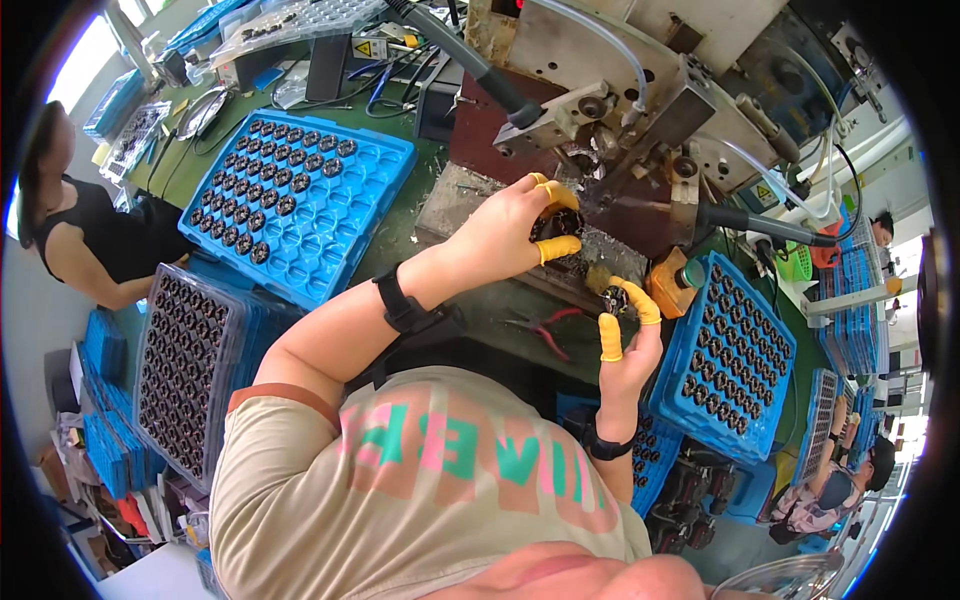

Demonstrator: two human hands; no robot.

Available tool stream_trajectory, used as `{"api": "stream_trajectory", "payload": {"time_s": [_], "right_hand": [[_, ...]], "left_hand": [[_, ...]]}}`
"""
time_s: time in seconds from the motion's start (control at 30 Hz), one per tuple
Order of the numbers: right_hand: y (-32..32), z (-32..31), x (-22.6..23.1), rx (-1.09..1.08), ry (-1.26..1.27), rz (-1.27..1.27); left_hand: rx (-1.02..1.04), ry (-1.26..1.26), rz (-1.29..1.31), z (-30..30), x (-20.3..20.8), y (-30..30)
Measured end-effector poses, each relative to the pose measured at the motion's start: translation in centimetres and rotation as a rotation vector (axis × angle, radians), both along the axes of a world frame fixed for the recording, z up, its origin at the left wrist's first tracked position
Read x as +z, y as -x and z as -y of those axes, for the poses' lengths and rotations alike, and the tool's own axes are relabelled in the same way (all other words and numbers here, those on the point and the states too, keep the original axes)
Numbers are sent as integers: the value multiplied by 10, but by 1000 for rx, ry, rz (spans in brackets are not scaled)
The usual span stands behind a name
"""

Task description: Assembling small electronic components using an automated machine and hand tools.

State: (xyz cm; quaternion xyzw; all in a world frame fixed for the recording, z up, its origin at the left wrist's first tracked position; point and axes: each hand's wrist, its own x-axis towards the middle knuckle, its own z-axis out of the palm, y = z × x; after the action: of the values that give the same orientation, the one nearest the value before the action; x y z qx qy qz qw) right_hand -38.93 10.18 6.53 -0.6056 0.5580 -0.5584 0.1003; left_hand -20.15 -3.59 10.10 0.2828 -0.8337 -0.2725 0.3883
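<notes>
My left hand [500, 228], with yellow covers on its fingertips, grips a small round black part [566, 226] between thumb and fingers at the front of the machine's tooling [600, 190]. Closer to me and to the right, my right hand [632, 352] has the same yellow fingertip covers. It pinches a second round black part [614, 298] with shiny bits on it. A metal work ledge [460, 205] lies under my left hand. Beside my right hand stands an orange container [668, 284] with a green top.
A blue tray [385, 160], partly filled with similar parts, lies to the left. A full blue tray [780, 375] is at the right. Red-handled pliers [548, 335] lie on the green bench. Stacked trays [190, 380] stand at left; other people sit on both sides.
</notes>
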Motion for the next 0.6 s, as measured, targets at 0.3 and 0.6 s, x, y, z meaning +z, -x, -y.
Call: {"api": "stream_trajectory", "payload": {"time_s": [0.3,0.6], "right_hand": [[-18,9,21,55,53,-192],[-42,45,19,96,185,-531]], "left_hand": [[-48,-183,-304,-6,-5,-10],[-97,-114,-301,2,-9,-13]]}}
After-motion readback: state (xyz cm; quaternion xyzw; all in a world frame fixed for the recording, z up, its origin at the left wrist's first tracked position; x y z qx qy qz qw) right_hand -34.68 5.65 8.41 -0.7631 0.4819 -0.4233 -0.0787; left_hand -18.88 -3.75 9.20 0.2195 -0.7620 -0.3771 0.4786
